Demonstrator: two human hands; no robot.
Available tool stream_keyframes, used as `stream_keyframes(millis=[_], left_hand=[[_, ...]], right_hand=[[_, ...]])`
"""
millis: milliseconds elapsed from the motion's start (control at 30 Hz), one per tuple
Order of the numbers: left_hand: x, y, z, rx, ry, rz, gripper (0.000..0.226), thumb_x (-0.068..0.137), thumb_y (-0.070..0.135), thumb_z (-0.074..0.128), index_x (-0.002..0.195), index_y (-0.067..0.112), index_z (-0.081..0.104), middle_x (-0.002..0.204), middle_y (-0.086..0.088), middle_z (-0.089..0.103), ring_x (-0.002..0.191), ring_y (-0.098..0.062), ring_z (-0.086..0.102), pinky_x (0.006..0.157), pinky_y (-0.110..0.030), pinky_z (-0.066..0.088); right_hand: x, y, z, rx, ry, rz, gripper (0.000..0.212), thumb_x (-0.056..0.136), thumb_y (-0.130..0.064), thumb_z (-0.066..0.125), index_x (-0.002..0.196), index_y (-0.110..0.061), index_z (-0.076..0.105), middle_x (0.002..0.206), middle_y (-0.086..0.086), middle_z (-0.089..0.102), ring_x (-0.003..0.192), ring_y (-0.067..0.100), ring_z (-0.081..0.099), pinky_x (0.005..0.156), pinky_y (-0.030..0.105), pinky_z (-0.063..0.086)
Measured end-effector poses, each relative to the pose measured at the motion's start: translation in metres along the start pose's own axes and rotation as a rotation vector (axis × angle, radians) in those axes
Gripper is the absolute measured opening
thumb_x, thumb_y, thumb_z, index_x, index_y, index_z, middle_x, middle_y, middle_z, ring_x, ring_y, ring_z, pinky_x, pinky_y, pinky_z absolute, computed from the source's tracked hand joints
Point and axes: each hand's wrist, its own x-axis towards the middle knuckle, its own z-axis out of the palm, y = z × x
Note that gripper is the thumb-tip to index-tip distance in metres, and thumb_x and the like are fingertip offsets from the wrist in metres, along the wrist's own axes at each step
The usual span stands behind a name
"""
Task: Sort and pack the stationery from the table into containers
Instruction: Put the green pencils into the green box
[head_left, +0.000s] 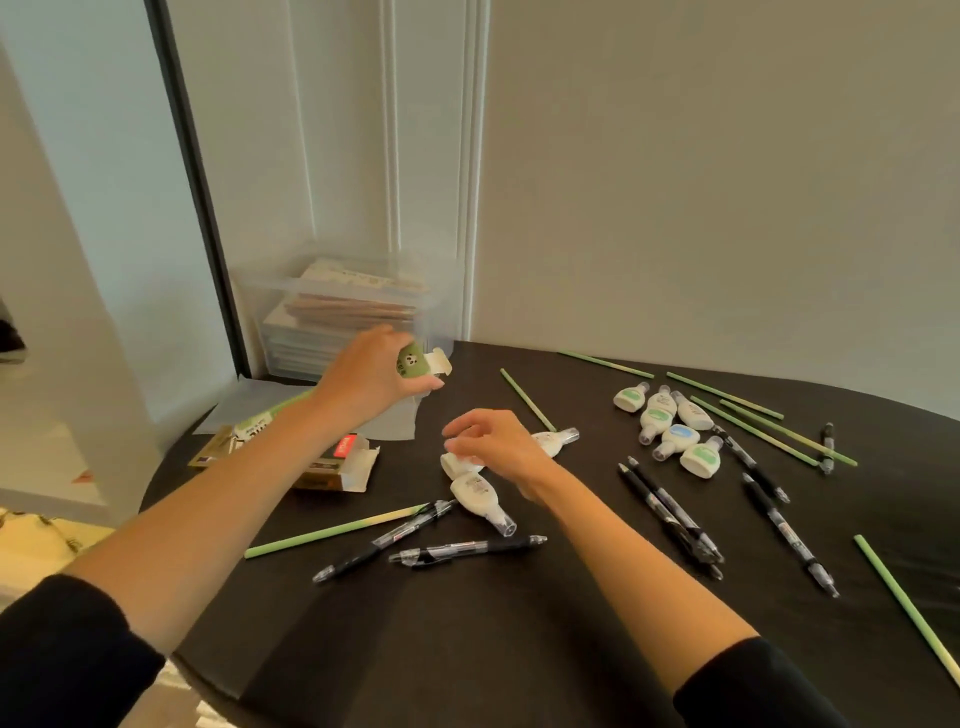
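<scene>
My left hand (370, 378) grips a small green box (422, 364) with a panda print and an open white flap, held above the table's far left. My right hand (497, 442) hovers over white correction tape dispensers (474, 489) in the middle of the black table (467, 623), its fingers curled down onto one of them. Another dispenser (558, 440) pokes out behind that hand. A cluster of several dispensers (670, 426) lies at the right. Black pens (467, 550) and green pencils (332, 530) are scattered over the table.
A clear plastic bin (343, 312) with stacked paper goods stands at the back left by the wall. An open cardboard box (337, 467) and other small boxes (228, 441) lie under my left forearm. More pens (670, 509) and pencils (769, 431) lie right.
</scene>
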Motion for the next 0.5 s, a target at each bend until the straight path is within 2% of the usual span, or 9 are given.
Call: stream_keyframes(millis=[67,167,200,267,333,400,500], left_hand=[[-0.003,-0.008,0.003,0.014,-0.002,-0.04,0.048,0.075,0.042,0.072,0.103,0.005,0.061,0.092,-0.007,0.054,0.084,-0.018,0.046,0.069,-0.028,0.032],[-0.007,-0.013,0.005,0.016,-0.005,-0.091,0.044,0.075,0.042,0.072,0.098,0.006,0.062,0.09,-0.006,0.055,0.081,-0.017,0.044,0.067,-0.027,0.03],[-0.008,-0.014,0.006,0.013,-0.007,-0.102,0.044,0.076,0.042,0.072,0.099,0.007,0.062,0.089,-0.004,0.052,0.081,-0.016,0.043,0.067,-0.027,0.03],[-0.009,-0.014,0.009,0.024,-0.017,-0.109,0.044,0.076,0.041,0.071,0.102,0.006,0.061,0.09,-0.002,0.049,0.082,-0.015,0.042,0.068,-0.027,0.03],[-0.01,-0.015,0.012,0.029,-0.029,-0.115,0.045,0.077,0.041,0.071,0.103,0.006,0.061,0.095,-0.006,0.055,0.083,-0.015,0.042,0.069,-0.026,0.03],[-0.009,-0.015,0.014,0.025,-0.033,-0.129,0.045,0.077,0.041,0.07,0.102,0.005,0.06,0.099,-0.009,0.057,0.083,-0.016,0.043,0.069,-0.027,0.03],[-0.008,-0.016,0.014,0.022,-0.01,-0.155,0.046,0.079,0.043,0.067,0.103,0.004,0.059,0.094,-0.006,0.051,0.083,-0.017,0.043,0.069,-0.027,0.032]], right_hand=[[0.005,-0.001,0.016,-0.231,-0.103,-0.108,0.022,0.082,-0.013,0.068,0.102,-0.005,0.069,0.091,0.011,0.066,0.079,0.01,0.056,0.066,0.012,0.04],[0.008,-0.005,0.034,-0.41,-0.264,-0.176,0.022,0.078,-0.016,0.073,0.097,-0.005,0.072,0.073,-0.006,0.061,0.064,0.001,0.051,0.061,0.009,0.038],[0.009,-0.006,0.039,-0.457,-0.306,-0.187,0.021,0.077,-0.015,0.074,0.095,-0.004,0.072,0.071,-0.006,0.061,0.063,0.002,0.051,0.062,0.01,0.039],[0.012,-0.008,0.046,-0.541,-0.352,-0.209,0.019,0.077,-0.013,0.073,0.093,-0.002,0.072,0.082,0.005,0.069,0.07,0.007,0.054,0.073,0.018,0.044],[0.015,-0.008,0.049,-0.59,-0.359,-0.217,0.014,0.078,-0.008,0.07,0.089,0.001,0.072,0.092,0.013,0.071,0.08,0.012,0.057,0.085,0.03,0.049],[0.018,-0.007,0.049,-0.643,-0.308,-0.226,0.011,0.078,-0.005,0.065,0.085,0.001,0.071,0.091,0.016,0.07,0.085,0.02,0.06,0.088,0.039,0.05],[0.019,-0.003,0.04,-0.741,-0.181,-0.24,0.013,0.079,-0.007,0.062,0.086,0.0,0.07,0.092,0.016,0.069,0.093,0.027,0.06,0.087,0.04,0.05]])
